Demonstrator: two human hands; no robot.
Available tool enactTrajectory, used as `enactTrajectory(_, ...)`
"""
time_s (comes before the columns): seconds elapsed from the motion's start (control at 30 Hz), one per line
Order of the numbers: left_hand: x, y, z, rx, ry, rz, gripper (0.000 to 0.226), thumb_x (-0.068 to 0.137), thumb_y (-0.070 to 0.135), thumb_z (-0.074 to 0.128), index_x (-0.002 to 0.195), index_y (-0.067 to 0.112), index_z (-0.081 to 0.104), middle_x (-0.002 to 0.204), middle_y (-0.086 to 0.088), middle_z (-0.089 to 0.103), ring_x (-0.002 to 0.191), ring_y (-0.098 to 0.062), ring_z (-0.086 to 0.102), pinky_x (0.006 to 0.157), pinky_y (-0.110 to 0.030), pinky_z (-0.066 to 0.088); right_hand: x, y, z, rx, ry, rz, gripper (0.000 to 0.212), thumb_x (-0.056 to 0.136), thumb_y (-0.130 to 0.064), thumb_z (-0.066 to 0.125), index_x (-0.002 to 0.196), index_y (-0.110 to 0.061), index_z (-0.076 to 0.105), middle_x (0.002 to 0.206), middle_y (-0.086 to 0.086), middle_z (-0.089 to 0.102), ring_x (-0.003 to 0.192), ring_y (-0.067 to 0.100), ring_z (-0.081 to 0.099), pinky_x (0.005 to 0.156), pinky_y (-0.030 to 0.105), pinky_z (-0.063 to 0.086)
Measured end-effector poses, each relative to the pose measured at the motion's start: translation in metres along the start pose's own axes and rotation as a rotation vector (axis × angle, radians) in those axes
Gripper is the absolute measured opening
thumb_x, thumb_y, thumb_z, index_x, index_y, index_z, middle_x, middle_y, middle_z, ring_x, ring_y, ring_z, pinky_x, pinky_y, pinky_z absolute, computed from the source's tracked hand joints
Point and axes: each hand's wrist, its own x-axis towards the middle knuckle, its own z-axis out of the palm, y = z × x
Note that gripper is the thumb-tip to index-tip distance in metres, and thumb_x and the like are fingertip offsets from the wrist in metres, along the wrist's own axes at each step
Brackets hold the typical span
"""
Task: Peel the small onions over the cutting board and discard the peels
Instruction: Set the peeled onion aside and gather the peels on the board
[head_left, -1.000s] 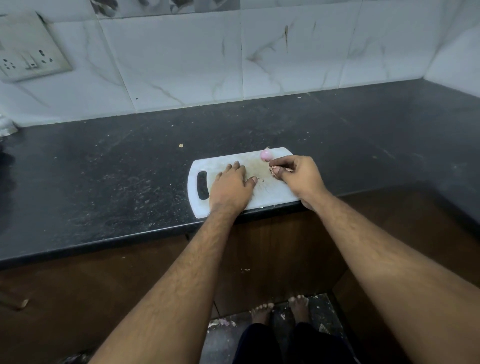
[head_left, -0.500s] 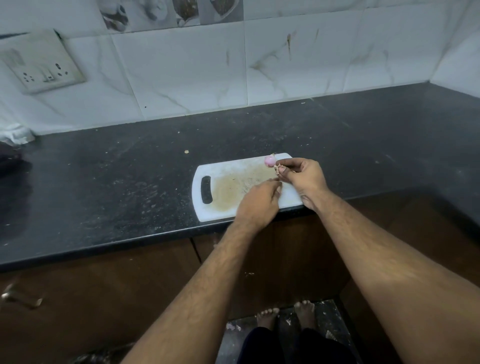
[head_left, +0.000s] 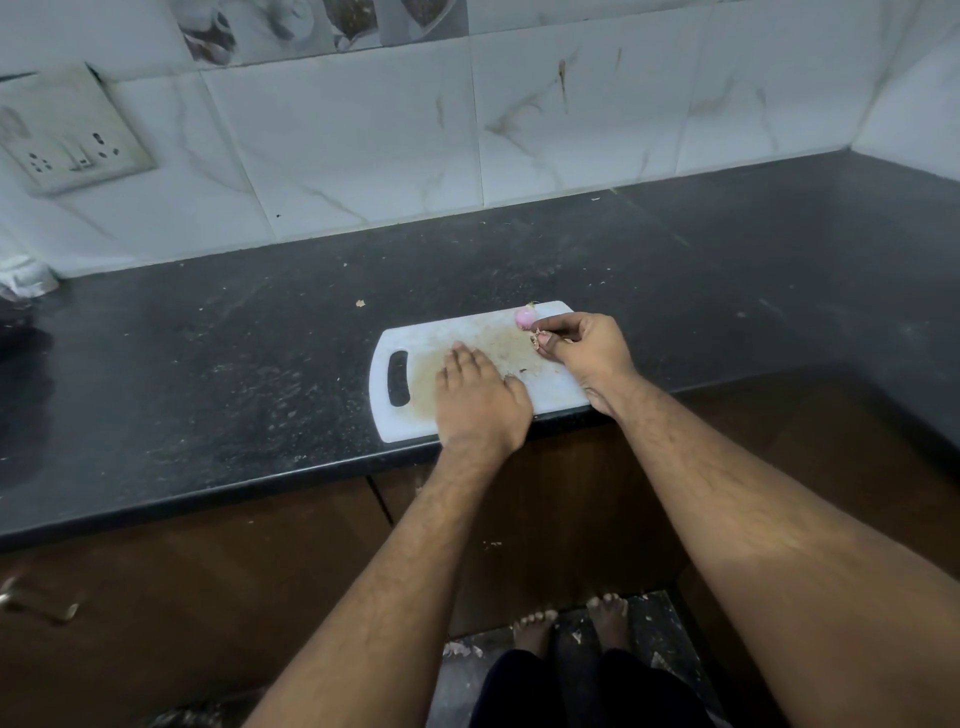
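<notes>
A white cutting board with a handle slot lies at the front edge of the black counter, its middle stained brown. One small pink peeled onion rests near the board's far right corner. My left hand lies flat, palm down, on the board's middle with fingers together and holds nothing. My right hand hovers at the board's right end, just right of the onion, its fingers curled around a pinch of dry onion peels.
The black stone counter runs left and bends round a corner at the right. A white tiled wall with a socket plate stands behind. A small peel scrap lies beyond the board. Brown cabinets and my bare feet are below.
My left hand swept right across the board to meet the right hand, then came back left to the board's middle. The right hand stayed by the onion, holding peels.
</notes>
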Motion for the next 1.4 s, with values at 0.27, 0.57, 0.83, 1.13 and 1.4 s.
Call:
enactTrajectory(0.27, -0.010, 0.040, -0.008, -0.578, -0.008, 0.143, 0.062, 0.097, 0.034, 0.025, 0.144, 0.000, 0.046, 0.149, -0.021, 0.050, 0.140, -0.032, 0.045, 0.118, -0.042, 0.033, 0.003, 0.001, -0.003, 0.226, 0.003, 0.072, 0.016, 0.090, 0.006, 0.071, 0.091, -0.009, 0.077, 0.089, 0.010, 0.078, 0.081, 0.016, 0.073, 0.084, 0.027, 0.062)
enactTrajectory(0.57, 0.027, -0.007, -0.016, -0.011, 0.039, 0.181, 0.107, 0.059, 0.097, 0.052, 0.125, 0.013, 0.054, 0.128, -0.008, 0.050, 0.118, -0.027, 0.046, 0.099, -0.043, 0.039, 0.000, -0.001, -0.006, 0.267, 0.053, 0.100, 0.013, 0.088, 0.003, 0.075, 0.095, -0.008, 0.076, 0.101, 0.013, 0.078, 0.095, 0.020, 0.076, 0.083, 0.024, 0.060)
enactTrajectory(0.83, 0.057, 0.002, -0.010, 0.071, 0.144, 0.132, 0.110, 0.068, 0.099, 0.032, 0.131, 0.011, 0.051, 0.134, -0.011, 0.051, 0.123, -0.032, 0.046, 0.095, -0.049, 0.042, 0.001, -0.002, -0.006, 0.236, 0.056, 0.077, 0.014, 0.089, 0.003, 0.073, 0.093, -0.010, 0.076, 0.092, 0.007, 0.078, 0.083, 0.013, 0.073, 0.078, 0.023, 0.061)
enactTrajectory(1.13, 0.057, -0.019, -0.010, -0.301, 0.280, 0.203, 0.035, 0.107, 0.040, 0.034, 0.090, 0.017, 0.055, 0.100, -0.008, 0.061, 0.106, -0.032, 0.054, 0.088, -0.047, 0.044, 0.000, 0.003, -0.005, 0.149, 0.106, -0.001, 0.015, 0.090, 0.003, 0.073, 0.096, -0.010, 0.077, 0.099, 0.009, 0.078, 0.092, 0.014, 0.074, 0.082, 0.020, 0.060)
enactTrajectory(1.4, 0.055, -0.032, -0.007, -0.297, -0.021, 0.533, 0.072, 0.085, 0.064, 0.058, 0.143, 0.022, 0.055, 0.141, 0.005, 0.056, 0.127, -0.015, 0.052, 0.110, -0.042, 0.039, 0.001, 0.004, -0.005, 0.059, 0.092, -0.011, 0.015, 0.090, -0.001, 0.074, 0.096, -0.014, 0.079, 0.101, 0.005, 0.079, 0.099, 0.016, 0.075, 0.085, 0.024, 0.060)
